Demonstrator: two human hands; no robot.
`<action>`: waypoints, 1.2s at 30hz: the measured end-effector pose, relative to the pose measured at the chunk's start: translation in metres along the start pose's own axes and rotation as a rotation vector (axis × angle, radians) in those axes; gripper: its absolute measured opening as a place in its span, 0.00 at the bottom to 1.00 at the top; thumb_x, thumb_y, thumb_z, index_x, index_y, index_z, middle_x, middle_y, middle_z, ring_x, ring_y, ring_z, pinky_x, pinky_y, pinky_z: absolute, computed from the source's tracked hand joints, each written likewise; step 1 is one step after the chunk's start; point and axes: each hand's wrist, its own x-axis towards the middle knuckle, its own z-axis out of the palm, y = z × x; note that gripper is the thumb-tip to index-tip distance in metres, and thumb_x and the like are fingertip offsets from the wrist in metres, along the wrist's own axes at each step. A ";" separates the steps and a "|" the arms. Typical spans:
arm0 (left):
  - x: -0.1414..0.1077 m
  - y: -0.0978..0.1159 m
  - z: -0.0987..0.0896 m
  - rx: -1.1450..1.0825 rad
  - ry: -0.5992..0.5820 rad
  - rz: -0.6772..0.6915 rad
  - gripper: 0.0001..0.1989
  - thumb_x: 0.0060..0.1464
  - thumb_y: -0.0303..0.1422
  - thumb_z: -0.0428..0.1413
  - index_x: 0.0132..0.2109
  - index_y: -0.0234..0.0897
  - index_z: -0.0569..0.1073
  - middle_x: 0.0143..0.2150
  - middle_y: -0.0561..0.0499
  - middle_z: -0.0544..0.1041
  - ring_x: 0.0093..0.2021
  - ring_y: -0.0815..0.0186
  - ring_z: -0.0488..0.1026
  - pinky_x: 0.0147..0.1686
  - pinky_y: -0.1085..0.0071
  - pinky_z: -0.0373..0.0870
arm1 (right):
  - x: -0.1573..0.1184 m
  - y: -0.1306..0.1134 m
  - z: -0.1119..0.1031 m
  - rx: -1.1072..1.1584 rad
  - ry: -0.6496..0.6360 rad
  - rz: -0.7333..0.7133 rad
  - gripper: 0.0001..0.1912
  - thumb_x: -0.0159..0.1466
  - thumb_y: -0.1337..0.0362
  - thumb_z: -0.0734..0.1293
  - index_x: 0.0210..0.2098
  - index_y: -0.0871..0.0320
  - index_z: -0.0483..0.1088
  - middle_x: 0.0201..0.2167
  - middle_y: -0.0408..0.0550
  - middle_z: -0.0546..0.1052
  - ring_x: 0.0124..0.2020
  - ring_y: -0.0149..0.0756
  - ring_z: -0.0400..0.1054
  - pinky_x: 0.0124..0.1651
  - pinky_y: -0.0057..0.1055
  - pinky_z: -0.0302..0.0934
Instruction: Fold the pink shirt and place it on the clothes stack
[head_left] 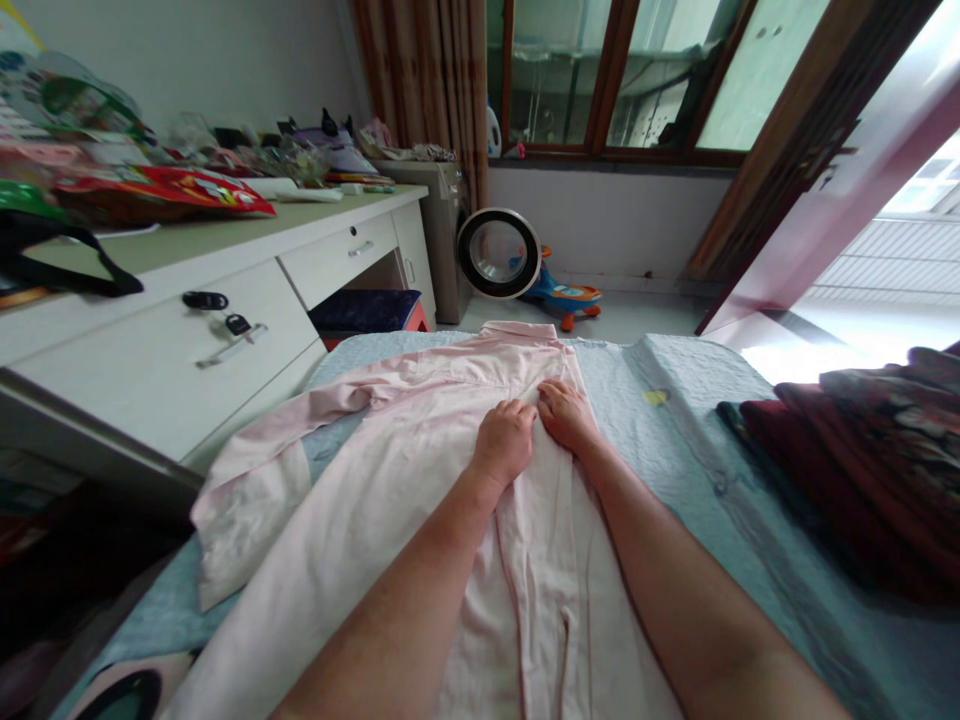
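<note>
Shirt [405, 470]: frame centre
Left hand [508, 440], right hand [568, 412]: touching it; cannot tell if pinching
Folds [534, 550]: best kept straight

Shirt [420, 470]: pale pink, spread out, lightly creased
Collar [521, 330]: at the far end
Sleeve [289, 420]: slanting out left, bent back toward the near side
Right part: lengthwise folds
Place: on the blue sheet [667, 430]

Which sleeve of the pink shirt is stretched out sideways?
The left sleeve, spread on the blue cover; the other sleeve lies folded in on the shirt.
</note>
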 end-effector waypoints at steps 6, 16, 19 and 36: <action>-0.001 -0.004 0.012 0.033 -0.062 -0.141 0.14 0.58 0.23 0.48 0.46 0.36 0.74 0.47 0.42 0.74 0.48 0.57 0.70 0.50 0.64 0.66 | 0.000 0.001 0.000 0.011 -0.010 0.008 0.17 0.66 0.64 0.60 0.52 0.57 0.70 0.59 0.53 0.70 0.60 0.43 0.63 0.62 0.40 0.54; -0.001 0.003 0.005 0.024 -0.034 -0.194 0.14 0.59 0.23 0.47 0.47 0.37 0.74 0.48 0.42 0.74 0.49 0.58 0.71 0.50 0.65 0.69 | 0.000 0.001 0.000 -0.001 -0.013 0.009 0.17 0.65 0.65 0.60 0.52 0.57 0.70 0.60 0.53 0.70 0.60 0.42 0.63 0.61 0.39 0.55; 0.000 0.005 0.008 -0.034 0.067 -0.073 0.17 0.61 0.24 0.45 0.52 0.35 0.72 0.57 0.40 0.71 0.58 0.58 0.67 0.59 0.64 0.63 | 0.000 0.000 0.000 -0.007 -0.016 0.001 0.17 0.66 0.65 0.59 0.52 0.57 0.70 0.59 0.53 0.71 0.60 0.42 0.63 0.61 0.39 0.55; -0.006 0.003 0.031 -0.001 -0.211 -0.112 0.35 0.63 0.48 0.46 0.70 0.31 0.55 0.73 0.37 0.50 0.72 0.52 0.47 0.69 0.53 0.47 | 0.002 0.002 0.003 -0.070 -0.021 0.030 0.19 0.66 0.63 0.58 0.54 0.58 0.69 0.61 0.55 0.69 0.63 0.42 0.60 0.63 0.39 0.52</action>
